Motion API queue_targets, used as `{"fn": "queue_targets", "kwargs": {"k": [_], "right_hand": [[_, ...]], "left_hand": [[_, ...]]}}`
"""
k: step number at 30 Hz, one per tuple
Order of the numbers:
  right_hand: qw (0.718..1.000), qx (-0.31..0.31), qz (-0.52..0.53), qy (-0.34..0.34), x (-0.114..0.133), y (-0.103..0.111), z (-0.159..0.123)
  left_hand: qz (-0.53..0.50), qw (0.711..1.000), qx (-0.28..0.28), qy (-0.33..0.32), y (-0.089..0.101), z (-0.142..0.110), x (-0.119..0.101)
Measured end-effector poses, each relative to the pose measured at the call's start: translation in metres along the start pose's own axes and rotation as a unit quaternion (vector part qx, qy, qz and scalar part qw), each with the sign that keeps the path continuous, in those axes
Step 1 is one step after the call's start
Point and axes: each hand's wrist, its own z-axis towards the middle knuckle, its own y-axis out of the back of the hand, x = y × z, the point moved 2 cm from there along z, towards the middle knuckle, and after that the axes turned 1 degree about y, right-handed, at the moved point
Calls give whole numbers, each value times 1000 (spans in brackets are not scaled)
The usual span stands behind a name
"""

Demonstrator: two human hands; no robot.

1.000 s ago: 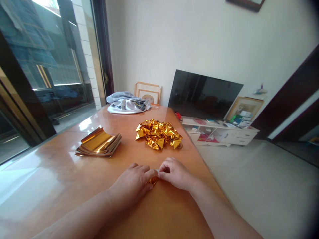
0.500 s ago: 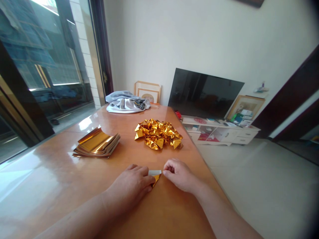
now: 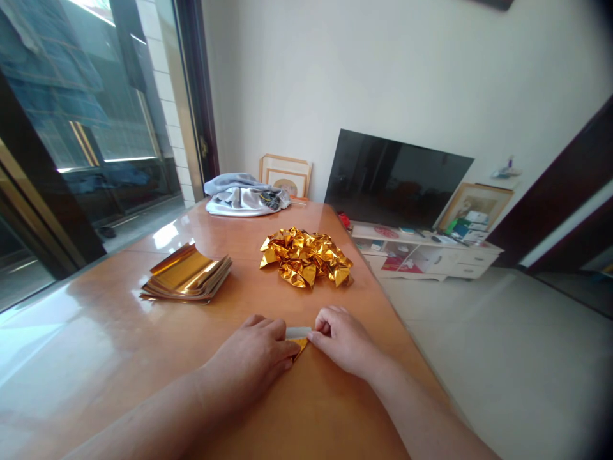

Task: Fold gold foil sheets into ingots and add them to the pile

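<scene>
A partly folded sheet of gold foil paper (image 3: 301, 345) lies on the wooden table (image 3: 306, 415), its pale back showing along the far edge. My left hand (image 3: 253, 351) is closed over the paper's left part, fingers pressing it to the tabletop and hiding much of it. At the paper's right corner, my right hand (image 3: 342, 338) has its fingers curled and its thumb tip on the edge. Beyond my hands sits a heap of folded gold foil pieces (image 3: 306, 255). A stack of flat gold foil sheets (image 3: 186, 275) rests to the left.
Bundled grey and white cloth (image 3: 244, 195) lies at the table's far end, near framed pictures (image 3: 286, 172). Past the table's right edge stand a large television (image 3: 400, 182) and a low white cabinet (image 3: 431, 259). Glass doors (image 3: 110, 115) run along the left.
My right hand has shifted slightly left, bringing its thumb onto the paper's right corner. My left hand stays in place on the paper.
</scene>
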Motion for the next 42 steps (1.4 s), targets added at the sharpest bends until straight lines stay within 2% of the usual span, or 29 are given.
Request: {"fn": "queue_targets", "kwargs": {"k": [8, 15, 24, 34, 42], "right_hand": [[1000, 4, -7, 2, -2, 0, -1], [1000, -10, -26, -8, 7, 1, -3], [999, -16, -45, -13, 8, 0, -3], [999, -21, -39, -12, 7, -1, -5], [999, -20, -37, -17, 7, -1, -5]], "left_hand": [[-9, 1000, -1, 1, 0, 0, 2], [-9, 1000, 6, 0, 1, 1, 1], [21, 999, -7, -33, -4, -4, 4], [6, 999, 46, 7, 5, -1, -2], [-2, 999, 34, 4, 8, -1, -5]]}}
